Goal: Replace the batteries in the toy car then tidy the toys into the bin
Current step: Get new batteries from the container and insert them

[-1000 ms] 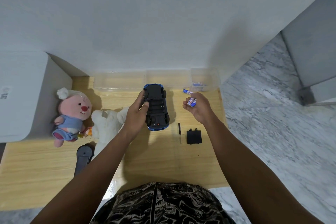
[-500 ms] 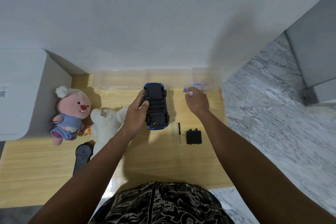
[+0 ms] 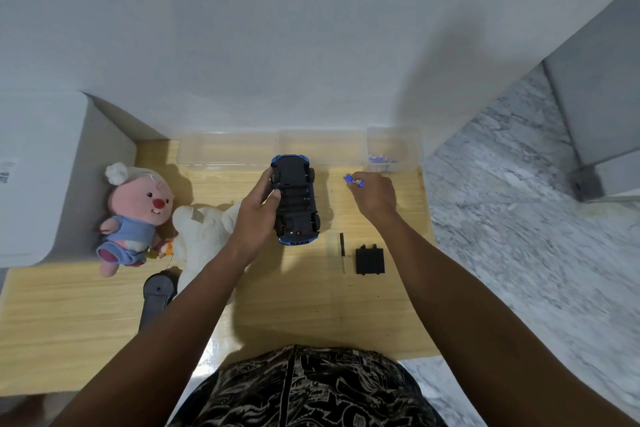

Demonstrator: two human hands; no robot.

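Your left hand (image 3: pixel 258 215) wraps the upturned blue toy car (image 3: pixel 295 199) from its left side, thumb across the open battery bay; that grip is closed on the car, which rests on the worktop (image 3: pixel 294 295). Your right hand (image 3: pixel 375 196), right of the car, pinches blue batteries (image 3: pixel 353 180) at its fingertips. The black battery cover (image 3: pixel 370 259) and screwdriver (image 3: pixel 342 250) lie nearer you.

left hand (image 3: pixel 258 215) gripping upturned toy car (image 3: pixel 296 199), right hand (image 3: pixel 375 196) pinching batteries (image 3: pixel 353 180)
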